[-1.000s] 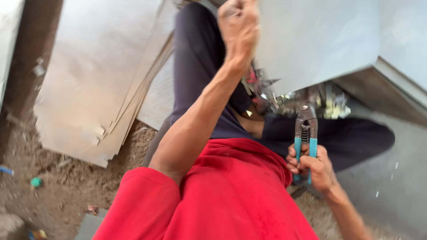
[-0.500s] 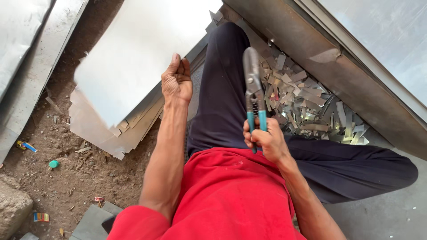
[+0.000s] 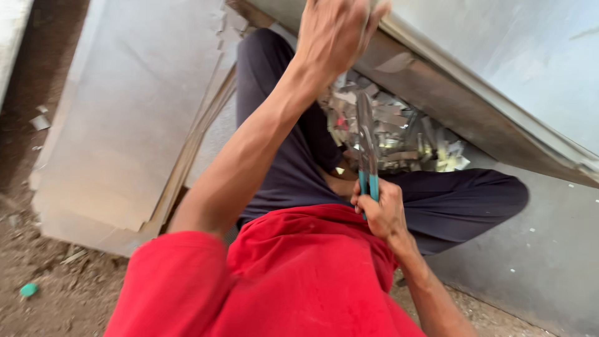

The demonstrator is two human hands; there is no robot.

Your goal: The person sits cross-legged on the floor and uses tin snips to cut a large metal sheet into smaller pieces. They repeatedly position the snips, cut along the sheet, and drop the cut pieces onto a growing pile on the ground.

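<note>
right hand (image 3: 382,211) grips teal-handled tin snips (image 3: 365,146) at frame centre, grey blades shut, pointing up over metal scraps (image 3: 409,134). left hand (image 3: 337,31), top centre, fingers curled; whether it grips anything, cannot tell.

A person in a red shirt (image 3: 299,281) and dark trousers (image 3: 287,143) sits cross-legged on the ground. The right hand (image 3: 382,209) grips teal-handled tin snips (image 3: 366,150), blades pointing away over a pile of metal offcuts (image 3: 405,134). The left hand (image 3: 337,31) is raised at a sheet-metal edge (image 3: 474,118). Stacked metal sheets (image 3: 131,125) lie to the left.
</note>
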